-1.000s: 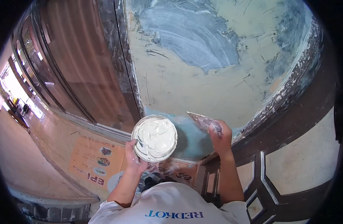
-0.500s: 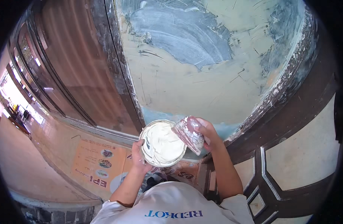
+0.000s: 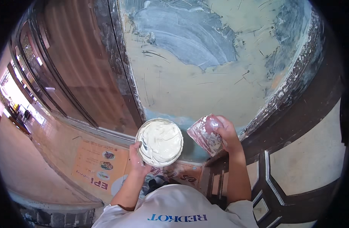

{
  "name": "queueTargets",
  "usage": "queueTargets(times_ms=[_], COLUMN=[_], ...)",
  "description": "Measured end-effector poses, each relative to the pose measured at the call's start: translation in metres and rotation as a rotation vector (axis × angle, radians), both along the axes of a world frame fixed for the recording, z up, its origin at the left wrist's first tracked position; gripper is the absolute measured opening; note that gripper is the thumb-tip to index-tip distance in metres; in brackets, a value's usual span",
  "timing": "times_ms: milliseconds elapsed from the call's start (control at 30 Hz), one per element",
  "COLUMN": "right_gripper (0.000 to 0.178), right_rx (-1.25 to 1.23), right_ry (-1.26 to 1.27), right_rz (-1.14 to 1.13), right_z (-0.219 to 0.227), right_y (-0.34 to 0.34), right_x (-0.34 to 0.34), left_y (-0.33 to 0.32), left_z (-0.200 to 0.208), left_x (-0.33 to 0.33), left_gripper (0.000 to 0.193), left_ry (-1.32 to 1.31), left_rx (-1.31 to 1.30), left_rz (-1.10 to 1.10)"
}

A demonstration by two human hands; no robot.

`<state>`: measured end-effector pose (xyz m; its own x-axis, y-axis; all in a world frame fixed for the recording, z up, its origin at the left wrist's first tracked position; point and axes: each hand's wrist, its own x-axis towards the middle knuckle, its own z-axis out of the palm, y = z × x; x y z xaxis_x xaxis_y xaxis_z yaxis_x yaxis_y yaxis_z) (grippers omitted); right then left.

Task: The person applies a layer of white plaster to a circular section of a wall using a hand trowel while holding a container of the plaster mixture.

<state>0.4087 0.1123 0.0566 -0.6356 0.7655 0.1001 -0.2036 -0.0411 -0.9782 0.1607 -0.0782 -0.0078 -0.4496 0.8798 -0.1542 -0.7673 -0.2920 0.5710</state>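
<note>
Right grip (image 3: 224, 131) – putty knife (image 3: 204, 135) | left grip (image 3: 137, 161) – putty bowl (image 3: 159, 141) between.

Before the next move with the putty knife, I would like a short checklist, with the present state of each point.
1. Left hand grips the round bowl of white putty by its rim: ok.
2. Bowl holds enough putty: ok, it looks nearly full.
3. Right hand holds the wide flat putty knife firmly: ok.
4. Knife blade loaded with fresh putty: cannot tell; it shows only smears.
5. Cream plastered wall within reach: ok, it is just beyond both hands.
6. Grey-blue bare patch covered: not ok.
</note>
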Motion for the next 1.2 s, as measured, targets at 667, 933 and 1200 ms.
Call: queueTargets(times_ms=[667, 933, 1200], right_gripper=[0.045, 0.043, 0.045], right_rx=[0.239, 0.502, 0.269], right_ry=[-0.125, -0.240, -0.200], right_rz=[-0.205, -0.293, -0.239], right_z=[0.038, 0.035, 0.015], right_y=[-0.047, -0.051, -0.059], right_x=[-0.102, -0.119, -0.150], left_y=[0.009, 0.013, 0.022], left_z=[0.008, -0.003, -0.008], left_x=[-0.019, -0.053, -0.073], left_gripper=[0.066, 0.062, 0.061], left_ry=[0.122, 0.087, 0.013], left_rx=[0.044, 0.109, 0.139], left_rz=[0.171, 0.234, 0.288])
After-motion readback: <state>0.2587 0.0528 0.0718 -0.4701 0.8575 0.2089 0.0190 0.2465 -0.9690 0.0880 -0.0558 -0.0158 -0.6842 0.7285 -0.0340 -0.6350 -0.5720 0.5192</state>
